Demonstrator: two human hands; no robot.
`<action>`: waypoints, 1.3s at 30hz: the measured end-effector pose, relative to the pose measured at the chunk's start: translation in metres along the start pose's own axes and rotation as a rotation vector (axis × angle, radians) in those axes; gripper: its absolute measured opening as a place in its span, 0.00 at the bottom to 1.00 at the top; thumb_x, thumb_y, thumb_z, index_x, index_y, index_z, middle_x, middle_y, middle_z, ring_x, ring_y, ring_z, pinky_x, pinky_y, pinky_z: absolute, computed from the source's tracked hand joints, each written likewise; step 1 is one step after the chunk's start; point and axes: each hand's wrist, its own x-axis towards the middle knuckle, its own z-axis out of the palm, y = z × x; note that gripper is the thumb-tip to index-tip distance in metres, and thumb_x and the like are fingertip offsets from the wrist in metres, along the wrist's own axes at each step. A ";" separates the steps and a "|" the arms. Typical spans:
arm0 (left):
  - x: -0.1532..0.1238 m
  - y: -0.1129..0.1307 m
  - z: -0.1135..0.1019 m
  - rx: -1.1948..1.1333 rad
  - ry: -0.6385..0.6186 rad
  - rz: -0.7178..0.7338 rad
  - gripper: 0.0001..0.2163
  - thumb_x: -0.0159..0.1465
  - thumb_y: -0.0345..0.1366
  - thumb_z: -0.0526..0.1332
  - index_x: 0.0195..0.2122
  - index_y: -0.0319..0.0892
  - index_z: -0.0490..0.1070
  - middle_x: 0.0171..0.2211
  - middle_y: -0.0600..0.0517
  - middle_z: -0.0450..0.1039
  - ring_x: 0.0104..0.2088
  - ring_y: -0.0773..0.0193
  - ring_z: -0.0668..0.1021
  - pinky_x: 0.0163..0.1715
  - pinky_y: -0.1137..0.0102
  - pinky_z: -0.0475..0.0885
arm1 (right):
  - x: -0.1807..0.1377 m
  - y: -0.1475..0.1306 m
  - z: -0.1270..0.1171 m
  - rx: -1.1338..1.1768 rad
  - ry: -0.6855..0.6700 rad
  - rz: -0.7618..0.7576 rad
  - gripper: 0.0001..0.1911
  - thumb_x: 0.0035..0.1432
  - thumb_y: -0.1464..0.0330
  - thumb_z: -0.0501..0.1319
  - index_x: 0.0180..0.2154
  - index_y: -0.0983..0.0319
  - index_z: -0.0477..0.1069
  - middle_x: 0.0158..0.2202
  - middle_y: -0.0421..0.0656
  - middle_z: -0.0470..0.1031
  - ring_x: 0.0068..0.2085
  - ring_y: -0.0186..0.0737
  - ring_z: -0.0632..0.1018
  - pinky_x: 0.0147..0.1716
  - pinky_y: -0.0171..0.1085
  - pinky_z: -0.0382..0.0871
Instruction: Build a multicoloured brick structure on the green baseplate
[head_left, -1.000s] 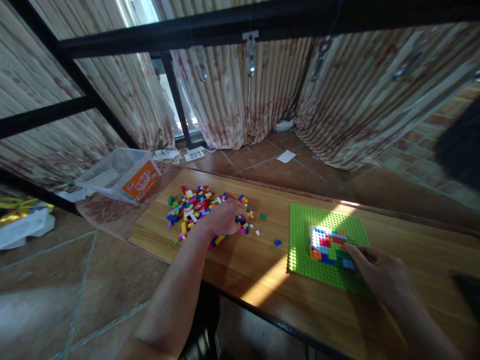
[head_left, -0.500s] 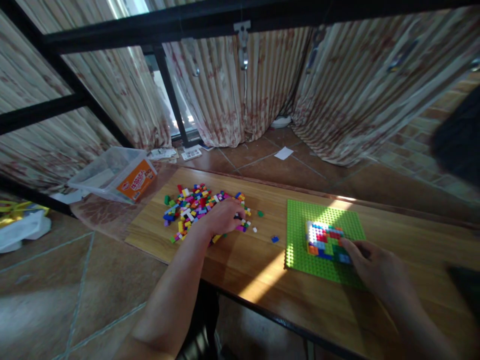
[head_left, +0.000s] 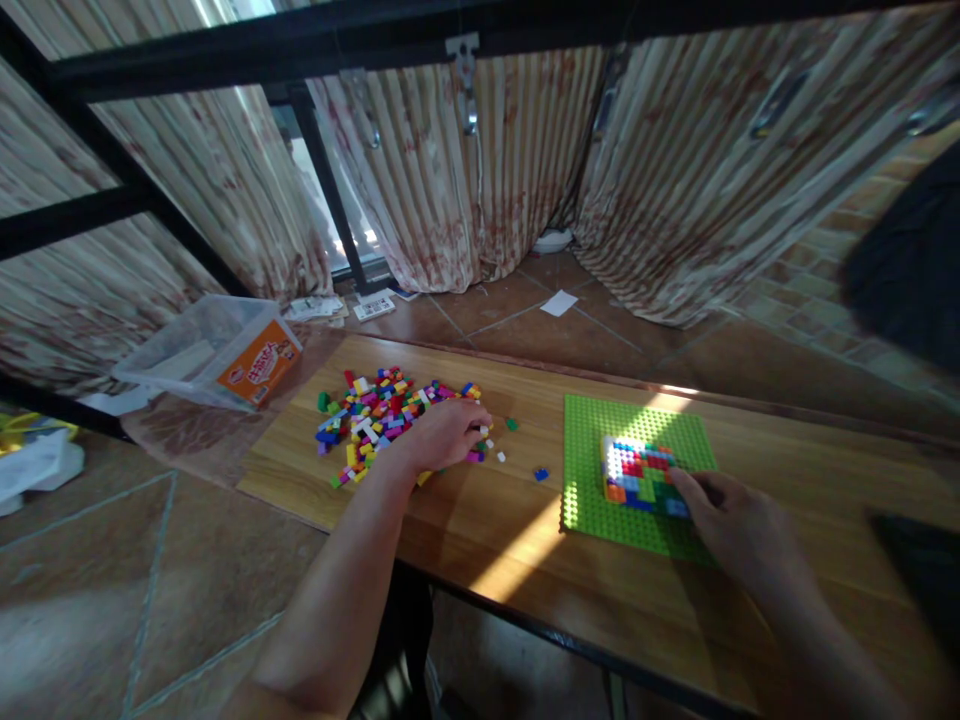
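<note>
My left hand (head_left: 448, 434) reaches over the right side of a loose pile of toy building bricks (head_left: 382, 405) in many colours. Its fingers are curled together, and what is between them is too small to make out. A flat, multicoloured brick build (head_left: 637, 475) sits on a green studded baseplate (head_left: 589, 420). At the build's right edge is my right hand (head_left: 724, 510), thumb and fingers closed against it. Between pile and baseplate lie a blue brick (head_left: 541, 474), a green brick (head_left: 511, 424) and a small white brick (head_left: 501, 456).
The wooden table (head_left: 480, 520) runs across the view, with a sunlit strip near the baseplate. A clear plastic bin (head_left: 202, 355) with an orange label stands beyond its left end. A dark object (head_left: 911, 560) is at the right. Curtains (head_left: 525, 170) hang behind.
The whole view has shifted slightly, so everything appears a little further left. Both hands stay in nearly the same places, the left at the pile and the right at the build.
</note>
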 end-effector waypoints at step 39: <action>-0.003 -0.001 -0.008 0.000 0.123 -0.078 0.10 0.59 0.29 0.56 0.29 0.42 0.77 0.23 0.53 0.74 0.24 0.67 0.72 0.27 0.72 0.62 | -0.003 -0.004 0.000 -0.029 0.042 -0.029 0.30 0.60 0.47 0.47 0.35 0.61 0.78 0.27 0.50 0.78 0.30 0.49 0.77 0.29 0.41 0.63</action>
